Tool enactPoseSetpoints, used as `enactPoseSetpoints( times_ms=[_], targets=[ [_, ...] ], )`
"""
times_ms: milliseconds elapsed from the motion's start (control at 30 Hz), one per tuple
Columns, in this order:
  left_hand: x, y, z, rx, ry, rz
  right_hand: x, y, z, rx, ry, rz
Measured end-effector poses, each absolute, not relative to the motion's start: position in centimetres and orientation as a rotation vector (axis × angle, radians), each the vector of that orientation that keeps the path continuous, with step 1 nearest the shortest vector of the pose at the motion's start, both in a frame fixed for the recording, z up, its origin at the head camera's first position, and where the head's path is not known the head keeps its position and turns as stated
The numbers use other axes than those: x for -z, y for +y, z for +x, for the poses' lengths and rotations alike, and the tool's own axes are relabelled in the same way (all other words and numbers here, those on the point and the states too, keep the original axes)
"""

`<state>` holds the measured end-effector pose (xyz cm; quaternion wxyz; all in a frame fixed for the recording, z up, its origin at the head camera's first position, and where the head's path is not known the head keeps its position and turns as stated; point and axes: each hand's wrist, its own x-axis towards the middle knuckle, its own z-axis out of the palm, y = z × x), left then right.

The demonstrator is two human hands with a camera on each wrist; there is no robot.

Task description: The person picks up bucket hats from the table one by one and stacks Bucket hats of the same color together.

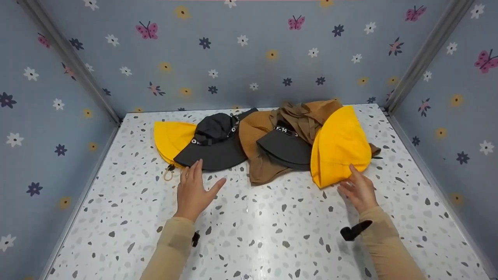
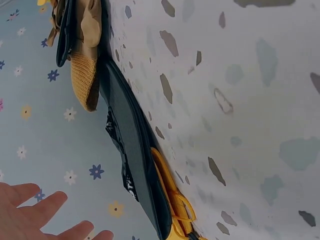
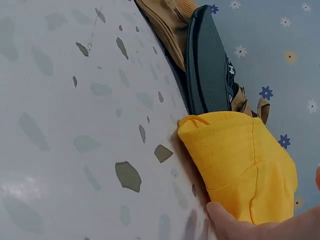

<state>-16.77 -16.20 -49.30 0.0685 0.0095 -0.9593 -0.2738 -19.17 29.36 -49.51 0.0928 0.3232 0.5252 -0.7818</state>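
Observation:
My right hand (image 1: 362,190) touches the near lower side of a yellow bucket hat (image 1: 342,144), its fingers spread rather than closed round the cloth. In the right wrist view one fingertip (image 3: 220,215) rests against the low edge of that yellow hat (image 3: 235,160). My left hand (image 1: 192,196) has fingers stretched out and thumb apart, at the front brim of a black hat (image 1: 218,155); the head view does not settle whether it touches. Under that brim lies another yellow hat (image 1: 171,136) with a cord loop (image 1: 168,174). Between them sit a brown hat (image 1: 262,171) and a second black brim (image 1: 286,149).
The hats overlap in a row along the back of a speckled white table (image 1: 249,233). Behind it stands a blue flowered wall (image 1: 249,58), with matching panels left (image 1: 39,128) and right (image 1: 447,116). A brown strap (image 1: 374,150) pokes out beyond the right yellow hat.

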Motion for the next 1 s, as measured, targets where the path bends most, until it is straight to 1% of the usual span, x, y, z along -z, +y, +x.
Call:
enactPoseSetpoints(
  times_ms=[333, 633, 867, 1000],
  targets=[
    [49.7, -15.1, -16.7, 0.926, -2.878, 0.058, 50.9, 28.7, -19.8, 2.54, 1.13, 1.017],
    [50.6, -13.0, -16.7, 1.031, -2.842, 0.015, 51.2, 28.3, -20.3, 2.622, 0.921, 1.072],
    [51.8, -11.3, -16.1, 1.085, -2.865, -0.057, 51.7, 28.1, -20.6, 2.715, 0.727, 1.037],
    [52.2, -10.4, -15.9, 1.13, -2.89, -0.054, 52.0, 27.9, -20.8, 2.73, 0.663, 1.029]
  ],
)
